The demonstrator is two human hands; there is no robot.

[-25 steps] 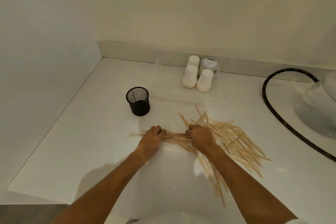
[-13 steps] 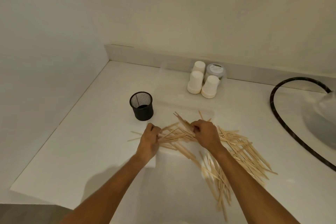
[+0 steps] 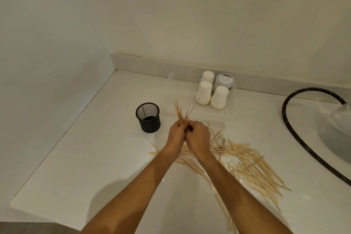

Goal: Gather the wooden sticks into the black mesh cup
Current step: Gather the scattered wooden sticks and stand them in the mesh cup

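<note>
— Fingers curled tight on both sides: the left hand (image 3: pixel 175 135) and the right hand (image 3: pixel 198 137) are pressed together, gripping one bundle of wooden sticks (image 3: pixel 181 112) whose tips fan up and away from the knuckles.

— And nearest us?

— Both forearms reach in from the bottom edge over the white counter (image 3: pixel 85 167). Under and to the right of the wrists lies the scattered pile of sticks (image 3: pixel 247 165), flat on the surface, crossing every which way.

— Where is the cup?

— Left of the hands, near them but apart: the black mesh cup (image 3: pixel 148 118), upright, mouth open.

— Farther back?

— Three upturned white paper cups (image 3: pixel 210 94) clustered with a lidded jar (image 3: pixel 225 80) by the backsplash, and a black hose (image 3: pixel 296 138) curving along the right.
</note>
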